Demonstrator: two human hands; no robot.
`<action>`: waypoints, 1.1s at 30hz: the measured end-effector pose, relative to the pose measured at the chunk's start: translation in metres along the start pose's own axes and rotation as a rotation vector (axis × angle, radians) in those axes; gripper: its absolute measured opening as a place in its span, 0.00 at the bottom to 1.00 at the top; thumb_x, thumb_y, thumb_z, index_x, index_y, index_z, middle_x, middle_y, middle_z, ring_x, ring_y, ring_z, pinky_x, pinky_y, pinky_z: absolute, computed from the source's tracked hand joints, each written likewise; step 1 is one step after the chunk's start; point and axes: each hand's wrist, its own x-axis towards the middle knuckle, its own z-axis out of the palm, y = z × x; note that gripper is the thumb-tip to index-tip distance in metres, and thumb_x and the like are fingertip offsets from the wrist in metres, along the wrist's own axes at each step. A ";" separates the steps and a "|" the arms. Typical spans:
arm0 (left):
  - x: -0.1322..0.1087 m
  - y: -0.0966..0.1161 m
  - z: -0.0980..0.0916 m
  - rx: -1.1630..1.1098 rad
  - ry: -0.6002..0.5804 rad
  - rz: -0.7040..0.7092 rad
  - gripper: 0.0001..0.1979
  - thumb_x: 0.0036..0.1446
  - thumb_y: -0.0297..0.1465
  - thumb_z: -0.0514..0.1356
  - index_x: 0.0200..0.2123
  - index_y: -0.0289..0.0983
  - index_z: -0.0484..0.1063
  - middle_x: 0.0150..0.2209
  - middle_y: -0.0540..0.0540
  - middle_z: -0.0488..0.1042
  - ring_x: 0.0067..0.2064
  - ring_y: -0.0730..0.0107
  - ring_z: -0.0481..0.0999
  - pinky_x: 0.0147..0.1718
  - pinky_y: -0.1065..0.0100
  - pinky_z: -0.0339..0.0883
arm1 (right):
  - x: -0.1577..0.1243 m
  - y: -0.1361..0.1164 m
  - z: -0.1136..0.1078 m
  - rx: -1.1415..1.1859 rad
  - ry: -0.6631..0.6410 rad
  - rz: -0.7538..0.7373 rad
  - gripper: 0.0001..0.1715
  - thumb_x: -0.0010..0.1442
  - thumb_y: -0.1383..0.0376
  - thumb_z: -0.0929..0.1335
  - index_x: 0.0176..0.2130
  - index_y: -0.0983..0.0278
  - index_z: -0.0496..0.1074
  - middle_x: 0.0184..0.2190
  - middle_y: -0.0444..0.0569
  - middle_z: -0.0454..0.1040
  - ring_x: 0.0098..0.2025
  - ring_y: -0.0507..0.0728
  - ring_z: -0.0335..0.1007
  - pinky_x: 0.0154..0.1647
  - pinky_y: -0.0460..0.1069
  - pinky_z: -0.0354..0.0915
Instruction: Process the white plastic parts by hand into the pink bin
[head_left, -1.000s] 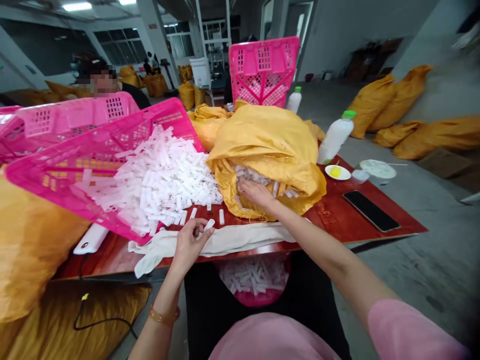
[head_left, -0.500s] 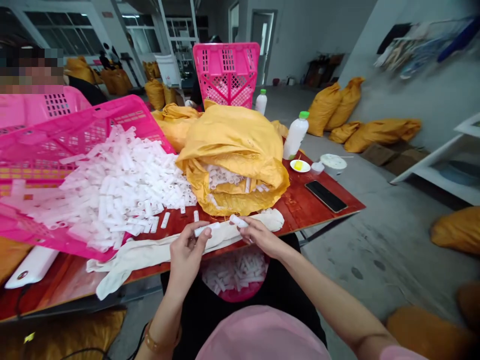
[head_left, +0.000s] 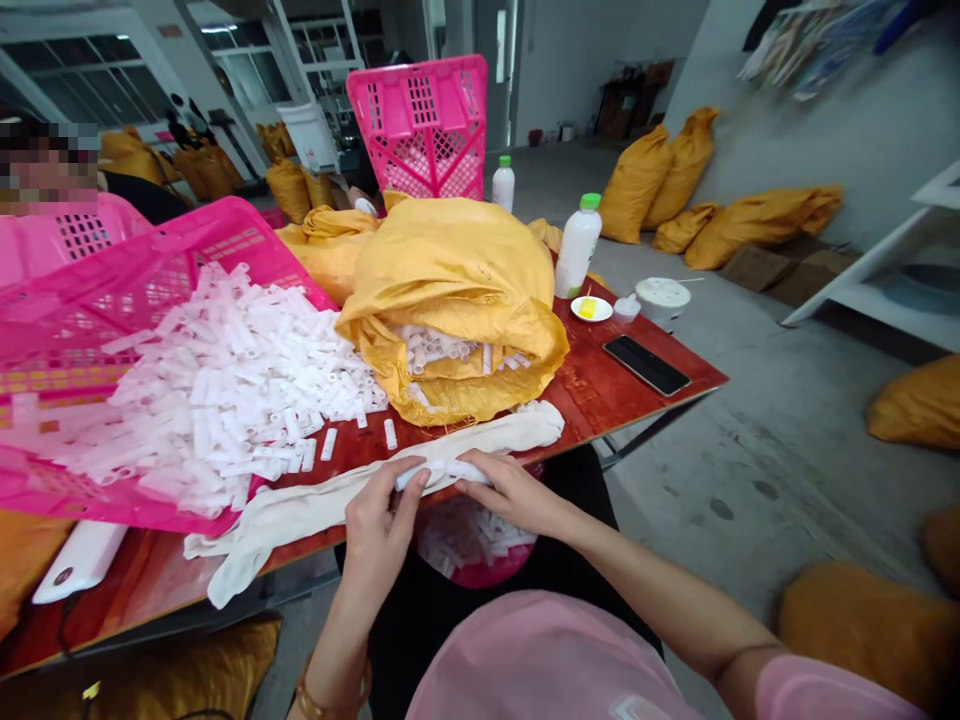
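Note:
My left hand [head_left: 381, 510] pinches a small white plastic tube [head_left: 409, 479] between thumb and fingers. A second white tube [head_left: 466, 471] is gripped by my right hand [head_left: 517, 492]. The two tubes point at each other end to end and appear to meet; whether one enters the other I cannot tell. Both hands are over the table's front edge, just above a long white cloth [head_left: 315, 503]. Below them, a pink tub [head_left: 491, 572] between my legs holds many similar white pieces. A large pile of white tubes [head_left: 247, 370] spills from a tipped pink basket [head_left: 259, 235] on the left.
An open yellow sack [head_left: 457, 250] with white tubes inside stands mid-table. To the right are a bottle [head_left: 577, 248], a small dish [head_left: 592, 309] and a phone [head_left: 646, 365]. A white device [head_left: 81, 562] lies front left. A person [head_left: 52, 165] sits behind the basket.
My hands have come together, bringing the two tubes from apart to end to end. The right tube has levelled out. The whole view has shifted slightly.

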 end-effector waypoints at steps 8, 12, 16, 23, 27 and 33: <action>-0.007 -0.004 0.012 -0.100 -0.249 -0.106 0.19 0.69 0.43 0.53 0.49 0.37 0.77 0.37 0.45 0.80 0.37 0.65 0.77 0.38 0.68 0.69 | -0.002 0.004 0.022 -0.256 0.035 -0.094 0.13 0.73 0.66 0.60 0.53 0.65 0.67 0.43 0.55 0.72 0.45 0.60 0.71 0.46 0.52 0.66; -0.010 -0.014 0.007 -0.231 -0.131 -0.146 0.18 0.69 0.41 0.55 0.54 0.38 0.72 0.40 0.45 0.77 0.41 0.65 0.77 0.42 0.67 0.69 | 0.001 -0.003 0.015 -0.006 -0.025 -0.012 0.14 0.74 0.59 0.62 0.52 0.64 0.67 0.45 0.52 0.73 0.46 0.56 0.71 0.48 0.49 0.66; -0.007 -0.016 -0.001 -0.225 -0.225 -0.068 0.13 0.67 0.40 0.58 0.36 0.37 0.75 0.33 0.47 0.75 0.36 0.68 0.74 0.37 0.70 0.66 | -0.001 -0.004 0.011 0.148 -0.145 -0.033 0.15 0.73 0.56 0.63 0.49 0.64 0.70 0.39 0.47 0.75 0.40 0.54 0.72 0.42 0.47 0.66; -0.013 0.002 0.016 -0.283 -0.172 -0.235 0.22 0.68 0.43 0.55 0.24 0.37 0.66 0.22 0.52 0.64 0.26 0.72 0.62 0.28 0.70 0.56 | -0.007 0.001 0.028 -0.191 0.081 -0.026 0.18 0.73 0.63 0.60 0.57 0.68 0.67 0.45 0.58 0.75 0.44 0.60 0.73 0.44 0.52 0.67; -0.021 0.002 0.026 -0.327 -0.234 -0.175 0.22 0.69 0.43 0.53 0.25 0.37 0.66 0.24 0.52 0.65 0.28 0.71 0.63 0.30 0.70 0.57 | -0.009 -0.003 0.021 0.156 -0.049 -0.040 0.15 0.74 0.58 0.61 0.48 0.65 0.71 0.40 0.49 0.77 0.40 0.55 0.74 0.43 0.47 0.68; -0.025 -0.012 0.024 -0.436 -0.476 -0.196 0.28 0.72 0.46 0.44 0.23 0.37 0.65 0.24 0.50 0.64 0.28 0.70 0.61 0.31 0.68 0.57 | -0.024 0.011 0.032 -0.043 0.006 -0.067 0.17 0.74 0.59 0.61 0.53 0.66 0.69 0.45 0.56 0.77 0.46 0.59 0.74 0.47 0.50 0.67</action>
